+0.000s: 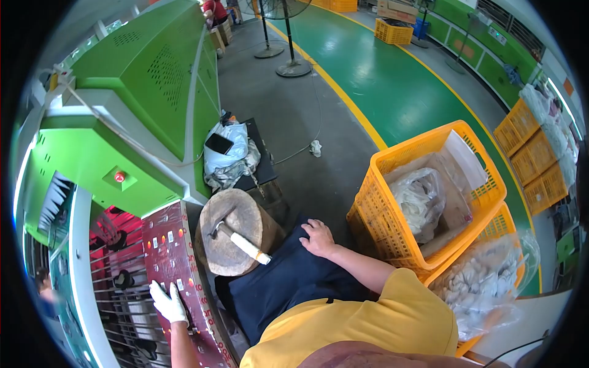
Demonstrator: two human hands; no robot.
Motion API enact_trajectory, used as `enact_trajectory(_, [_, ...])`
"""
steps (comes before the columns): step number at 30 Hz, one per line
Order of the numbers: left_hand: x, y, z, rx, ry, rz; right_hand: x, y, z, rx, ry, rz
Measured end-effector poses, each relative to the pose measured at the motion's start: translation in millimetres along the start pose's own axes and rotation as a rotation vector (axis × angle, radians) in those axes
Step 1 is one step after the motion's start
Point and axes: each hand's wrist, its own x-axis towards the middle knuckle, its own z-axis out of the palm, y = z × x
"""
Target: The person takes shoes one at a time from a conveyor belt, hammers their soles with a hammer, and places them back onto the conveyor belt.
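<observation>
My left hand (168,303), in a white glove, lies with its fingers stretched out on a dark red printed panel (167,245) at the machine's edge. My right hand (318,238) is bare and rests on my dark trouser leg (288,270), fingers apart and holding nothing. Between them a round wooden block (215,254) stands by my knee. On its top lies a hammer (244,243) with a white-wrapped handle, touched by neither hand.
A green machine (141,162) with a red button (119,176) rises ahead-left. Metal bars (126,294) run left of the panel. A yellow crate (392,227) with bagged pale items stands at right. A bag with a phone (219,143) sits ahead. Fans (293,66) stand beyond.
</observation>
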Motion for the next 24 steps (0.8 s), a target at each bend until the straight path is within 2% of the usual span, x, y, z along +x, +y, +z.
enact_trajectory(5, [1.3, -2.6, 1.5, 0.076, -0.046, 0.018, 2.5, 5.4, -0.8, 0.033, -0.002, 0.03])
enact_trajectory(8, [1.3, -6.6, 4.9, 0.004, 0.015, 0.058, 3.3, 7.0, -1.4, 0.045, -0.013, 0.035])
enact_trajectory(11, [4.5, -8.9, 12.8, -0.239, 0.09, 0.085, 2.8, 7.9, -4.3, 0.059, -0.034, 0.046])
enact_trajectory(14, [5.8, -7.8, 12.2, -0.301, 0.093, 0.073, 3.2, 9.0, -5.7, 0.06, -0.054, 0.052])
enact_trajectory(17, [5.7, 4.8, -8.3, -0.145, 0.028, 0.043, 3.9, 9.3, -7.6, 0.06, -0.076, 0.062])
enact_trajectory(19, [12.0, 3.8, -11.4, -0.16, 0.063, 0.057, 5.1, 9.0, -9.3, 0.057, -0.094, 0.07])
enact_trajectory(21, [23.2, -0.1, -15.8, -0.199, -0.03, 0.008, 6.2, 8.2, -10.4, 0.032, -0.126, 0.09])
enact_trajectory(22, [22.6, 1.3, -11.2, -0.128, 0.116, 0.044, 6.5, 7.2, -11.4, 0.03, -0.128, 0.091])
enact_trajectory(24, [25.4, -1.8, -9.4, -0.121, 0.11, 0.036, 9.6, 5.3, -14.6, -0.005, -0.195, 0.118])
